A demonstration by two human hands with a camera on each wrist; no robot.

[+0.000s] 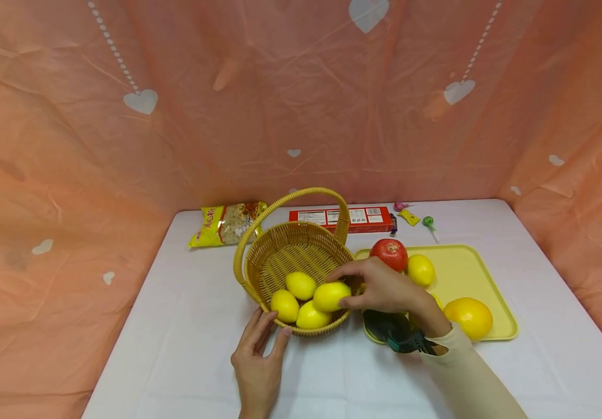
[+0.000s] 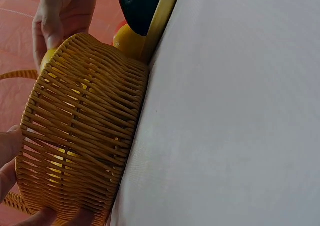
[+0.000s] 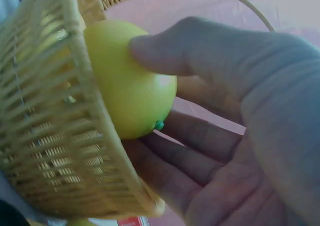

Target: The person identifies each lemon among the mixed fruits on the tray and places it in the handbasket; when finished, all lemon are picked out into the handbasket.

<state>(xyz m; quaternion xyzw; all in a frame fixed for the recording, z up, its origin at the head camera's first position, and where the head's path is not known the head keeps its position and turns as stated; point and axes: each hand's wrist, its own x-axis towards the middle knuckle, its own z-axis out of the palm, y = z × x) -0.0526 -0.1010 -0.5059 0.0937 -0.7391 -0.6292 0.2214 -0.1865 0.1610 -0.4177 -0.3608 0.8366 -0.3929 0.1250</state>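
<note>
R hand (image 1: 384, 288) pinches lemon (image 1: 330, 296) inside basket (image 1: 301, 250); L hand (image 1: 259, 355) relaxed, touching rim.

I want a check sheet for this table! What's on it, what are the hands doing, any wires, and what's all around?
Surface: white table, a yellow tray at its right.
Job's things: wicker basket holding four lemons; the lemon nearest the tray sits at the rim.
Clutter: on the tray a red fruit, a small lemon and a large yellow fruit; behind, a snack bag, a red box and lollipops.
Hands: right hand pinches the rim lemon; left hand touches the basket's near wall with straight fingers.
Cables: nothing seen.
Surroundings: pink cloth with white hearts.
</note>
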